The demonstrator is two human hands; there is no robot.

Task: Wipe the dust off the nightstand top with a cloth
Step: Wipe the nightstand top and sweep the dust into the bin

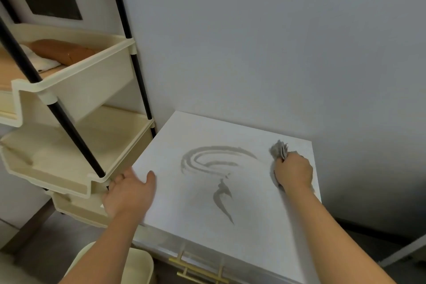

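The white nightstand top [189,203] fills the lower middle of the view, against a grey wall. Curved grey dust streaks [212,161] cross its middle, and a darker streak [222,200] runs toward me. My right hand [294,172] grips a bunched grey cloth [279,148] near the top's far right corner, and the cloth's end sticks up past my fingers. My left hand [129,191] rests on the left edge of the top, thumb on the surface and fingers over the side.
A cream tiered shelf cart [76,90] with black poles stands close on the left, touching the nightstand's side; a brown pouch [62,49] lies in its upper tray. Gold drawer handles [196,270] show below the front edge. A cream bin [138,265] sits at the bottom left.
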